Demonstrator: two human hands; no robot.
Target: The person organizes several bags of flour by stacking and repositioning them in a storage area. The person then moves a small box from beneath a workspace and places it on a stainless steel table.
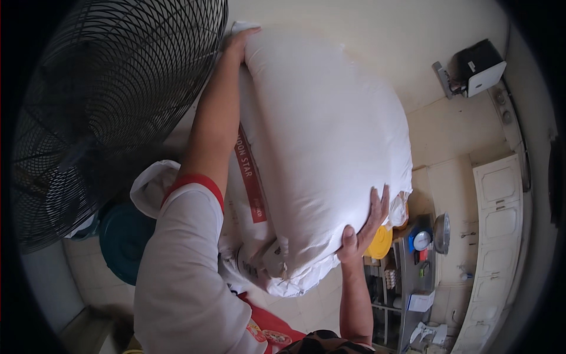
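A large, full white sack fills the middle of the view, tilted, its upper part reaching up the wall. My left arm stretches far forward, and my left hand grips the sack's upper left corner; most of its fingers are hidden. Lower down, my right hand holds the lower right side, thumb and fingers spread over the cloth. Beneath and to the left lies another white sack with a red printed band. Crumpled sack ends show at the near end.
A big black fan stands close on the left. Below it are a green lidded bin and an open white bag. Rightward are a metal shelf with a dial scale, a yellow lid and white cabinets.
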